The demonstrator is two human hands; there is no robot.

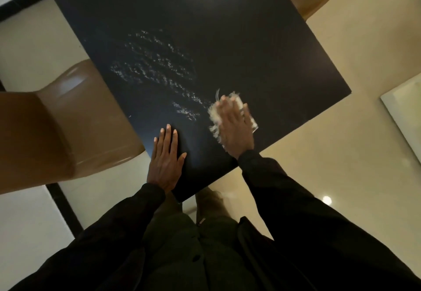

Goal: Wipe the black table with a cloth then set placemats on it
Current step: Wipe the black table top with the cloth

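The black table (227,40) has a flat, matte, square top, seen cornerwise with one corner pointing near. A patch of pale wet streaks (155,62) crosses its middle and trails toward the near right. At the end of that trail, close to the near-right edge, a white cloth (214,113) lies on the top, blurred, with the right hand (234,126) pressed flat over it. The left hand (166,156) rests palm down, fingers straight, just beside the near-left edge.
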